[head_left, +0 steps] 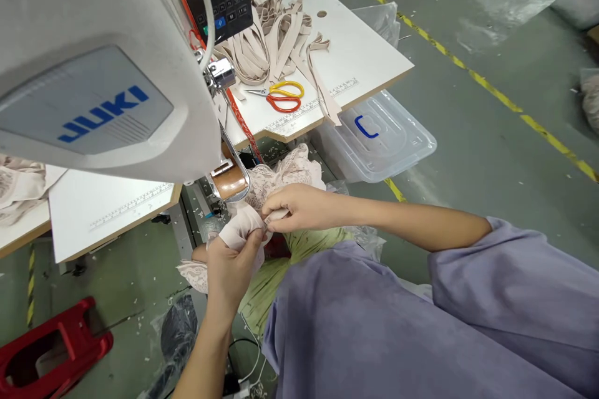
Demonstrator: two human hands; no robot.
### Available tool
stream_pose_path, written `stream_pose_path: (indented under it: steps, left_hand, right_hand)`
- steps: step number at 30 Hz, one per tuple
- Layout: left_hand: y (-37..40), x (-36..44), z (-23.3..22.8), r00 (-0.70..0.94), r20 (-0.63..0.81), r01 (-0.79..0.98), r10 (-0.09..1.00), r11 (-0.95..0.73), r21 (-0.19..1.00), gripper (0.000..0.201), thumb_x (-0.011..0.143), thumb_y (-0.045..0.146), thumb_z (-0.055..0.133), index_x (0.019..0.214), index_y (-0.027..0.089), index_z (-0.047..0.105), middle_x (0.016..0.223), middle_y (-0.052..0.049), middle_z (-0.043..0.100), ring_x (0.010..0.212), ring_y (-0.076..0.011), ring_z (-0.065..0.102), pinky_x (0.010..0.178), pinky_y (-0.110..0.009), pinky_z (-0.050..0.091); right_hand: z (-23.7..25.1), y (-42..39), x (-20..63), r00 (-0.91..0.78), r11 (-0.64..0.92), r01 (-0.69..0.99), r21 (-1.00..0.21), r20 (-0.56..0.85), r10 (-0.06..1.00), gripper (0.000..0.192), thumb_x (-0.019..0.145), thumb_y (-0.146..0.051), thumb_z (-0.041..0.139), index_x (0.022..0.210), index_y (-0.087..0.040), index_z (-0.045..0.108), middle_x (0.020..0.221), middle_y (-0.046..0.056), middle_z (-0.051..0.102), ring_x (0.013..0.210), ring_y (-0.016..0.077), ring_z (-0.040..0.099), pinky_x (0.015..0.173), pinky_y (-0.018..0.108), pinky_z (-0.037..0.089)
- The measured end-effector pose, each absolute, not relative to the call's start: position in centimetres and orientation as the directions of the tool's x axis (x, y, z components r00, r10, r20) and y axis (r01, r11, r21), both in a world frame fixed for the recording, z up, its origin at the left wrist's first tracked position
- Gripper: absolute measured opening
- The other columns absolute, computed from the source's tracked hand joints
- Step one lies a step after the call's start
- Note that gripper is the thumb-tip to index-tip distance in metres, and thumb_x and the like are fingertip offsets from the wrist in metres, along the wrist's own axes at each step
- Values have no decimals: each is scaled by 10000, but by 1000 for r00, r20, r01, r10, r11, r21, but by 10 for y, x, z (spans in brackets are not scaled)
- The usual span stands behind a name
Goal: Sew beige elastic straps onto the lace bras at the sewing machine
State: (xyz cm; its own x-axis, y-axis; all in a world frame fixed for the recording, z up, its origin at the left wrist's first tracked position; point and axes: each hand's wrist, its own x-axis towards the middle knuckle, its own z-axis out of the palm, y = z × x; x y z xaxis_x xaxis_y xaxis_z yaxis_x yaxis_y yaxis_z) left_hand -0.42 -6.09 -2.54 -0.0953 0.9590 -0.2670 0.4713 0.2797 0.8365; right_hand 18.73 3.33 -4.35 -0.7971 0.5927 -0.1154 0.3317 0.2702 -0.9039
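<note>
A red stool [77, 331] sits well left of the left hand [230, 269], the sewing machine [107, 100] up and left of it; that hand grips pale fabric [241, 224] lying between both hands; scissors [286, 97] rest on the surface [358, 53] beyond the right hand [302, 207], which pinches pale material; a lidded box [395, 137] sits beyond it, rightward

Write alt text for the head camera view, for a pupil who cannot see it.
A person's left hand and right hand hold pale lace-trimmed fabric close to a JUKI sewing machine. On the white worktop beyond lie scissors with yellow and red handles and a heap of beige strips; a lidded clear box sits lower, by the worktop's edge.
</note>
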Motion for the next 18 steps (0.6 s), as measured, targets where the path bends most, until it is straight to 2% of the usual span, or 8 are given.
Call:
stream_pose_path:
  steps: [5,8,11,16,18]
  left_hand:
    - [-56,-1,-31,-138,-283,351,949,314,882,232,822,353,700,691,161,685,685,-3,664,675,-137,557,625,-216,452]
    - [-54,2,-35,-195,-291,249,937,334,909,229,808,358,719,694,162,686,705,-8,667,691,-140,569,643,-223,466]
    - [-53,5,-38,-209,-283,178,936,320,930,213,800,363,738,736,165,693,728,-11,684,706,-149,605,645,-228,486]
    - [-53,2,-30,-273,-308,127,912,351,928,243,799,390,744,800,149,713,728,-28,714,708,-176,665,648,-254,532]
    - [-58,-2,-31,-285,-320,100,904,360,928,295,820,425,718,920,148,731,847,-61,751,812,-211,698,725,-294,562]
  right_hand:
    - [-54,31,183,-755,-82,292,-953,-282,592,167,810,-285,610,873,-174,718,722,-30,610,648,102,512,584,224,361]
    - [-59,28,181,-739,-189,243,-952,-308,599,174,809,-300,615,870,-169,712,704,-29,600,631,100,505,577,223,361]
    - [-56,26,179,-705,-157,248,-956,-289,648,187,819,-318,629,890,-165,710,749,-17,624,673,110,530,601,226,372]
    - [-40,29,176,-689,149,308,-940,-112,716,155,852,-271,599,841,-165,711,748,-11,642,716,119,538,643,237,367]
    - [-33,33,176,-713,110,269,-957,-121,691,141,835,-256,609,856,-165,714,745,-12,646,674,111,533,615,232,368]
